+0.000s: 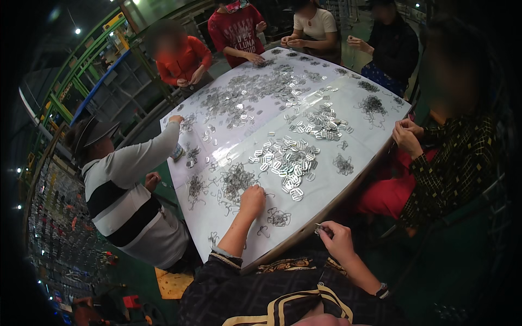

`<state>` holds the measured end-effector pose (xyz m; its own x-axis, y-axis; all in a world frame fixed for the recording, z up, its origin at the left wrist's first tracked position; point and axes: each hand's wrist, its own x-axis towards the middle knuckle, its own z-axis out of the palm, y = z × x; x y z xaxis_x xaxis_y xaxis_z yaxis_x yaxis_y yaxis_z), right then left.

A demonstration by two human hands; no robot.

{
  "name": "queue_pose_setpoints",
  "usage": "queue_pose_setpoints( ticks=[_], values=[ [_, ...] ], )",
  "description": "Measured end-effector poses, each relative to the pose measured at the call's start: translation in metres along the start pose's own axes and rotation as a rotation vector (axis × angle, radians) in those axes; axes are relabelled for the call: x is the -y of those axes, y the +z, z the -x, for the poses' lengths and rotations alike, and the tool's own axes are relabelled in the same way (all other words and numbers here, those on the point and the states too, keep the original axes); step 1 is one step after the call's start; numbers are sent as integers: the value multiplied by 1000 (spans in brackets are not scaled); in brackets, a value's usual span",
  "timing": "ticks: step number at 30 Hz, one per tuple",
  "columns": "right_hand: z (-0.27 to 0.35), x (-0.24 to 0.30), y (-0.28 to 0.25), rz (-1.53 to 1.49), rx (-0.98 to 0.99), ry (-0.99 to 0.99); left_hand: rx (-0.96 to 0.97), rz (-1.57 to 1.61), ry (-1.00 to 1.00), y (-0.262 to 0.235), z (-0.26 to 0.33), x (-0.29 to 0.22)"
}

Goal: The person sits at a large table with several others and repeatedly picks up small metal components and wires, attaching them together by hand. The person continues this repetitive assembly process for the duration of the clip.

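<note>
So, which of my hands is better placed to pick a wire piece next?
Probably your left hand: it is at a pile of wire pieces. Your right hand is past the near edge of the table, holding a small metal piece.

Several stacked lines of pale block lettering (237, 28) stand on the front of a red T-shirt (219, 28), worn by a person (231, 46) at the far side of the table (359, 144). The lettering is light against the red cloth and partly blurred
</note>
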<state>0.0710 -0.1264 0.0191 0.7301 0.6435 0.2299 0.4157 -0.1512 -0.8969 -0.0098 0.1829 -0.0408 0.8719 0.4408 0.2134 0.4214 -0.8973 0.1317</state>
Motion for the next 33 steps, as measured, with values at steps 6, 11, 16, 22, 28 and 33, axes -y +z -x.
queue_pose_setpoints(
  ticks=[6,11,16,22,28,33],
  values=[
    [1,-5,1,2,11,5,44,741,-341,-29,8,-12],
    [-2,-5,7,3,19,16,211,1477,-126,-35,41,-68],
    [-3,1,8,8,9,-10,161,1423,166,-45,60,-126],
    [-2,-2,9,31,15,-57,214,1497,51,-38,65,-136],
    [-13,-8,-7,-83,62,-141,96,1422,94,-43,75,-144],
    [-48,-47,10,5,-36,-55,157,1463,55,-47,84,-150]
  ],
)
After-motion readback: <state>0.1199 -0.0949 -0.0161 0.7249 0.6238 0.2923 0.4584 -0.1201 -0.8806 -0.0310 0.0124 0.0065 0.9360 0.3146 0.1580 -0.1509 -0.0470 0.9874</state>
